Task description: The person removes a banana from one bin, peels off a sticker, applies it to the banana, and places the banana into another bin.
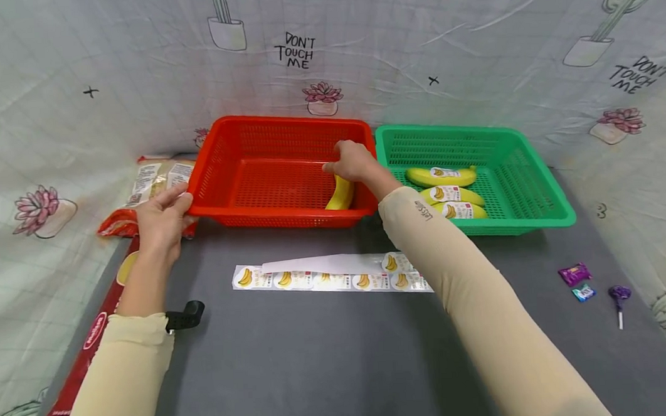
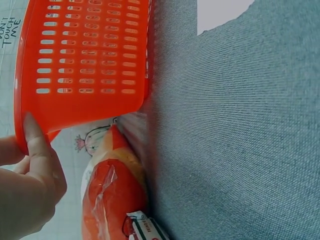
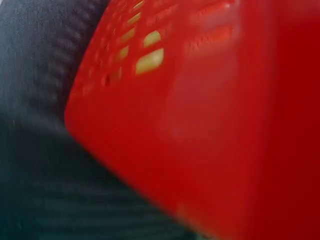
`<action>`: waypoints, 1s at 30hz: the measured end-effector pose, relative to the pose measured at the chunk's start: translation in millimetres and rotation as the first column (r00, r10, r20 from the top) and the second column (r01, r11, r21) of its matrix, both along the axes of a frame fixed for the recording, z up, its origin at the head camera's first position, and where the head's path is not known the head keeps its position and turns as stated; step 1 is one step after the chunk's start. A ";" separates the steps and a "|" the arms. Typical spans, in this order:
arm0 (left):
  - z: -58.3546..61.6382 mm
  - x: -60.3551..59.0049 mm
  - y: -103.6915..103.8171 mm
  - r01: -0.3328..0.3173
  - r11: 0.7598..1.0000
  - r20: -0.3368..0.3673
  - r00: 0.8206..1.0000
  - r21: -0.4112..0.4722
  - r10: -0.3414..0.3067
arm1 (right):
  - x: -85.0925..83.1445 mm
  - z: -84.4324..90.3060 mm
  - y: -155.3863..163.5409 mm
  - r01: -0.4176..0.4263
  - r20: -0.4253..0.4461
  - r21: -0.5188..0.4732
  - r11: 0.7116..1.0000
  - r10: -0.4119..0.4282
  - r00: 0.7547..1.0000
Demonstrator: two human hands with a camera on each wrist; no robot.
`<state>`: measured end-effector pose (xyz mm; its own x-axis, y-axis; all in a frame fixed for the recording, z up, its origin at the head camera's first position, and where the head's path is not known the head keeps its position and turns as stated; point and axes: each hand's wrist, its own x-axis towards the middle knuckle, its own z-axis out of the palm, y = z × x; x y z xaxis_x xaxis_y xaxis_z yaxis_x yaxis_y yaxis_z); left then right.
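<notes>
Right hand (image 1: pixel 353 161) curled around banana (image 1: pixel 340 195)

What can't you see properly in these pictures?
- Banana in the red basket: head view, its top is hidden by the right hand.
- Right wrist view: just red blur.
- Left hand: left wrist view, cut off by the edge.
- Sticker sheet print: too small.

1. My right hand (image 1: pixel 353 162) covers the top of the banana (image 1: pixel 340 195) inside the red basket (image 1: pixel 236 194), so my grip on it is unclear.
2. My right wrist view is all blur, probably the red basket's wall.
3. The orange packet (image 2: pixel 112 200) is cut off at the picture's bottom edge.
</notes>
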<state>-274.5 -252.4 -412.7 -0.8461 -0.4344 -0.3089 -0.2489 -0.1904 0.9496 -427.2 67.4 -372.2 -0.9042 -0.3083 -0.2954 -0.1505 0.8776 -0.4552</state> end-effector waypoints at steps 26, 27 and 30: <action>-4.9 5.1 7.3 -0.078 0.978 -0.040 0.995 0.191 0.088 | -2.7 -37.6 -15.2 0.165 0.063 -0.162 0.973 -0.156 0.986; -4.6 5.1 7.4 -0.079 0.977 -0.041 0.995 0.197 0.089 | -3.9 -38.6 -14.8 0.167 0.074 -0.171 0.971 -0.156 0.985; -3.8 4.4 7.6 -0.075 0.976 -0.043 0.995 0.205 0.086 | -6.3 -41.4 -14.0 0.186 0.101 -0.195 0.963 -0.169 0.980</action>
<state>-270.1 -244.8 -416.5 -0.8281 -0.4342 -0.3545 -0.1766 -0.3982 0.9002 -433.5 53.4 -413.6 -0.9251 -0.2058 -0.3192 0.0452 0.7748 -0.6305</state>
